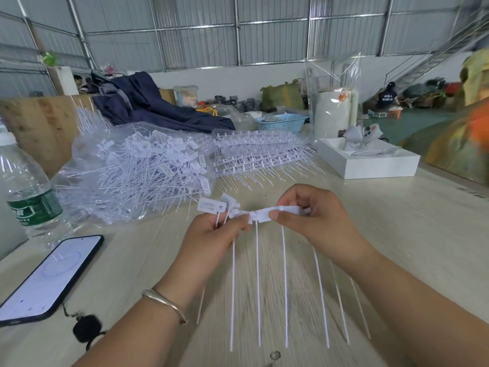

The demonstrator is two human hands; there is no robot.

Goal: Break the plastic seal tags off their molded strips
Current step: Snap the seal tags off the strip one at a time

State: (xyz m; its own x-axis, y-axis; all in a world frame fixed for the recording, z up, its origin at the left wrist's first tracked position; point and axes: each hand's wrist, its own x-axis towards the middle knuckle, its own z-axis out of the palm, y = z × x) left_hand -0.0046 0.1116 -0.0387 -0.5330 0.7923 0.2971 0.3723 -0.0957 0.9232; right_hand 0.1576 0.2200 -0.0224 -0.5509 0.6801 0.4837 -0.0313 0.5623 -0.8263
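At the far left of your bench [397,234] stands a water bottle [27,192], a phone [45,279] lying just in front of it. A heap of loose tags [137,165] sits behind your hands. Your left hand [214,234] pinches broken-off seal tags [211,206]; your right hand [315,218] clamps its grip on the molded strip [267,214], tails hanging toward you. A white box [370,165] sits far right.
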